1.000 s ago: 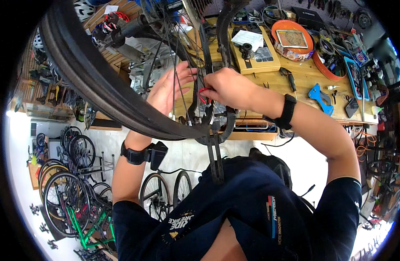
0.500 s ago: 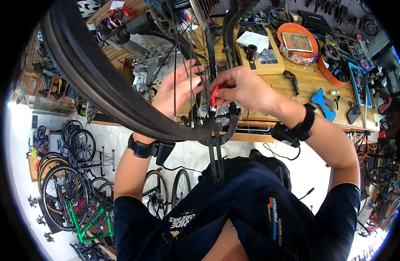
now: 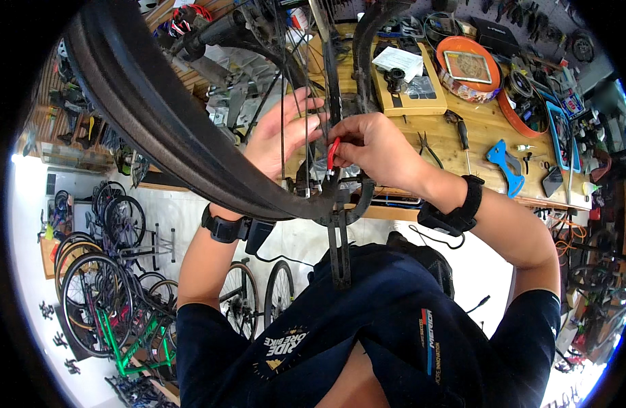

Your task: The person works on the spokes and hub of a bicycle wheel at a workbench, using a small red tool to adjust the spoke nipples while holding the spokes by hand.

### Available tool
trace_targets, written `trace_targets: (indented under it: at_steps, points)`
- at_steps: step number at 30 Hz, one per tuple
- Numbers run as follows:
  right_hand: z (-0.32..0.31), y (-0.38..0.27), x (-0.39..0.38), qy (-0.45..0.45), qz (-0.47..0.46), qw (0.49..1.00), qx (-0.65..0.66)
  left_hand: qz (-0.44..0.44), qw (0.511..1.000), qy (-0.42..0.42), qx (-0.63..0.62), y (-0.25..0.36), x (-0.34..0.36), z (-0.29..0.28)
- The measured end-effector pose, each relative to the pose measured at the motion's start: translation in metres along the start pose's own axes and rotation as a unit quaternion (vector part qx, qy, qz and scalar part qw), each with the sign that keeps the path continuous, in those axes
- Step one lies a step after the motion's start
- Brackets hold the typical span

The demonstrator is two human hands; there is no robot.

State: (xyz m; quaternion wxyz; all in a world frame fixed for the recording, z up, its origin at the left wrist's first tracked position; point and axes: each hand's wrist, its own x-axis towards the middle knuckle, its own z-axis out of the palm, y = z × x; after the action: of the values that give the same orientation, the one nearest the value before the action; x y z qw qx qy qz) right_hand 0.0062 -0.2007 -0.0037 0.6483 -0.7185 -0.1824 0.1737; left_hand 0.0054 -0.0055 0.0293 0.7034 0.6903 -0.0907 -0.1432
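A bicycle wheel with a dark rim [image 3: 190,146] stands in a black truing stand [image 3: 339,255] right in front of me. My right hand [image 3: 377,146] pinches a red spoke wrench [image 3: 332,155] between thumb and fingers, its lower end at a spoke close to the rim. Behind the thin spokes [image 3: 283,88], my left hand [image 3: 282,136] is raised with its fingers extended and slightly apart. Its fingertips are near the spokes beside the wrench; whether they touch one is hard to see. Part of that palm is hidden by the rim.
On the wooden bench [image 3: 428,139] lie a screwdriver [image 3: 460,136], pliers [image 3: 430,149], a blue tool [image 3: 506,166] and a cardboard box [image 3: 411,102]. Orange round trays [image 3: 470,68] stand farther back. Several bicycles [image 3: 115,299] are parked at the left. A cable [image 3: 438,238] hangs from my right wrist strap.
The spokes have shifted a little against the background. The red wrench has tilted slightly and the right hand has turned a bit with it. The left hand stays nearly in place.
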Motion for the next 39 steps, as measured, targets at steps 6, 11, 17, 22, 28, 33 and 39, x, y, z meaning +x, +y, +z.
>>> trace_targets:
  at_steps: [6, 11, 17, 22, 28, 33, 39]
  points:
    - [0.003, -0.019, -0.004, -0.033, 0.062, 0.994, 0.083, 0.009, 1.0, -0.003, -0.002, -0.004, 0.001, -0.002]
    - [0.019, -0.013, -0.002, 0.04, 0.045, 0.998, 0.007, 0.016, 1.0, -0.015, -0.007, -0.003, 0.002, -0.002]
    - [0.03, -0.028, -0.01, 0.068, 0.068, 0.989, -0.113, 0.016, 1.0, -0.003, 0.005, -0.003, 0.0, -0.001]
    - [0.027, -0.046, -0.004, 0.032, 0.069, 0.961, -0.264, 0.041, 0.999, -0.004, 0.01, -0.011, 0.0, -0.002]
    - [0.02, -0.043, 0.004, -0.009, 0.049, 0.97, -0.238, 0.036, 0.999, -0.007, 0.014, -0.011, 0.002, -0.003]
    - [-0.006, -0.007, 0.021, -0.19, 0.048, 0.98, 0.026, 0.075, 0.997, -0.007, -0.006, -0.017, -0.002, -0.007]
    - [-0.002, -0.017, 0.001, -0.069, -0.039, 0.992, -0.095, 0.013, 0.989, -0.059, 0.136, -0.012, -0.015, -0.013]
